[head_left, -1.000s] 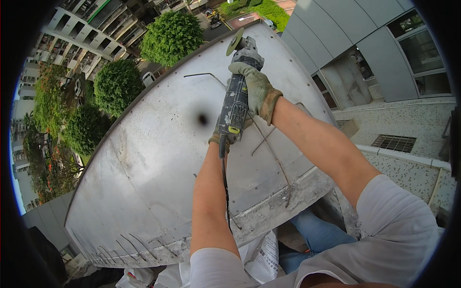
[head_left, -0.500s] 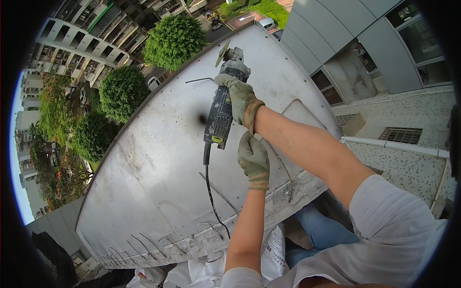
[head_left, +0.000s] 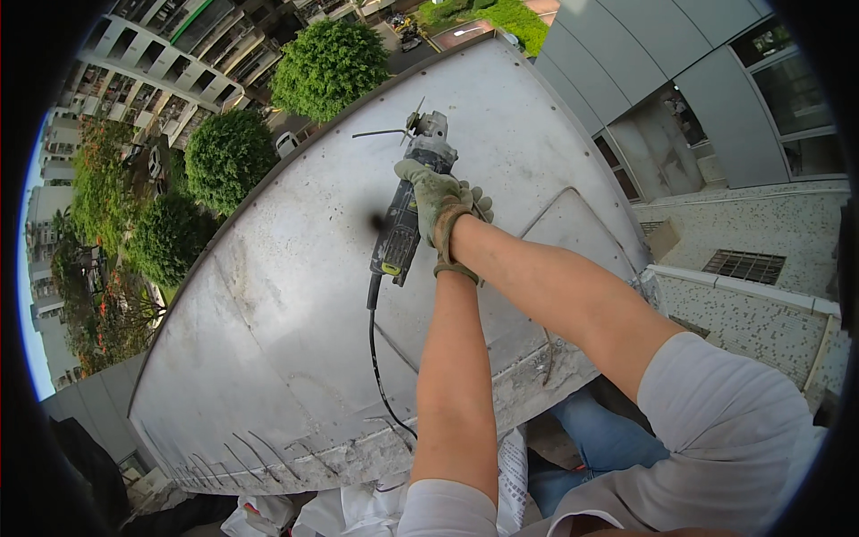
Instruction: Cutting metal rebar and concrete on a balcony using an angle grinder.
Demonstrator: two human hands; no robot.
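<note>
My right hand [head_left: 434, 190], in a green-grey work glove, is wrapped round the body of a dark angle grinder [head_left: 398, 234]. The grinder's head points away from me, and its thin disc [head_left: 414, 118] appears nearly edge-on. A thin bent metal rod [head_left: 378, 133] reaches to the disc; whether the two touch cannot be told. My left hand [head_left: 480, 202], gloved alike, is beside and partly behind my right wrist. Its fingers are curled, and anything inside them is hidden. From the grinder's rear a black cord [head_left: 374, 349] runs back toward me.
Under the grinder lies a curved pale metal sheet [head_left: 295, 313] with a raised far edge, trees and a street far below. Rusty rods [head_left: 259, 452] stick out of the broken concrete edge [head_left: 358, 456] nearby. Another bent rod [head_left: 573, 190] lies right. White sacks [head_left: 349, 510] sit below.
My left hand has moved up and away from me, from below my right wrist to beside it. The grinder has shifted slightly nearer, bringing its disc to the bent rod.
</note>
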